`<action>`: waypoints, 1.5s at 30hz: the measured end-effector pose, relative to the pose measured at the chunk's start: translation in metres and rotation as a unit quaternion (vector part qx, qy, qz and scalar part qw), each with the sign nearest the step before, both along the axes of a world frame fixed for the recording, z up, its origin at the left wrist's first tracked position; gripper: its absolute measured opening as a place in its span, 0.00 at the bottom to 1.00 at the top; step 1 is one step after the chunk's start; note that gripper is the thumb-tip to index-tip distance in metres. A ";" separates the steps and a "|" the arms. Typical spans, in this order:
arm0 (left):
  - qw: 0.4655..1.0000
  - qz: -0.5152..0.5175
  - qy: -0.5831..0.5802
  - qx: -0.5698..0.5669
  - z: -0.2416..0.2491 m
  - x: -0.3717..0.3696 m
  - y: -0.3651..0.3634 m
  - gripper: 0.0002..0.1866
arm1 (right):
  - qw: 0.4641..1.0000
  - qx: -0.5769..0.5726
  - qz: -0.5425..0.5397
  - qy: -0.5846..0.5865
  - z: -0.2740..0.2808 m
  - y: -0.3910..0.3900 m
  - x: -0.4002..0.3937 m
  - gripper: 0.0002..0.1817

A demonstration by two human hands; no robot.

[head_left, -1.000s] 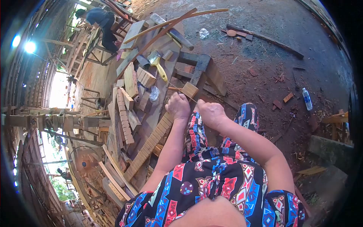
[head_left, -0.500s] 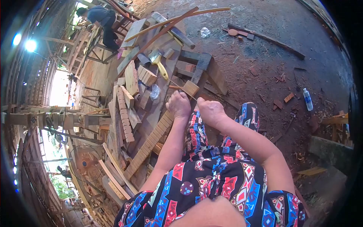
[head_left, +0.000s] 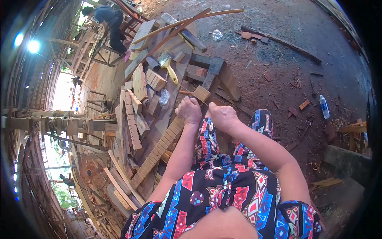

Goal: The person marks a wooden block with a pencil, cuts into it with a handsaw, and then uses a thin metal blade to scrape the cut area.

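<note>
The left hand (head_left: 188, 110) is closed at the bench's (head_left: 160, 124) right edge, beside a small wooden block (head_left: 201, 93). The right hand (head_left: 223, 116) grips one end of a thin rod (head_left: 184, 88) crossing the block. A yellow-handled brush (head_left: 171, 73) lies near that edge, farther off; a crumpled plastic bag (head_left: 164, 97) lies between it and a notched wooden strip (head_left: 132, 121).

Plastic water bottle (head_left: 324, 106) upright-looking on the dirt floor (head_left: 278, 85), wire-caged fan (head_left: 89, 171), distant person (head_left: 109, 24) bending.

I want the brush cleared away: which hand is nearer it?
Left: the left hand is below the brush in view; the right hand is farther off, lower right.
</note>
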State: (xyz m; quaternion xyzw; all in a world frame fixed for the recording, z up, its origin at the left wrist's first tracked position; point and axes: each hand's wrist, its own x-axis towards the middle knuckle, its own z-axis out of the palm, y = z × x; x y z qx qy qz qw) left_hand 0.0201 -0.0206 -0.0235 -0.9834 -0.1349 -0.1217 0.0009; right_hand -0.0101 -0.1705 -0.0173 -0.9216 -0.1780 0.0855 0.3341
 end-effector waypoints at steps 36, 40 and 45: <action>1.000 -0.002 -0.025 -0.017 0.002 -0.001 -0.002 0.14 | 0.999 -0.010 -0.003 0.041 0.016 -0.026 -0.032 0.08; 1.000 -0.004 -0.030 -0.003 -0.001 -0.002 -0.001 0.14 | 0.999 -0.012 -0.013 0.028 0.007 0.008 0.000 0.09; 1.000 0.003 -0.023 -0.016 0.002 -0.001 -0.002 0.14 | 1.000 -0.005 -0.008 0.027 0.012 -0.015 -0.022 0.08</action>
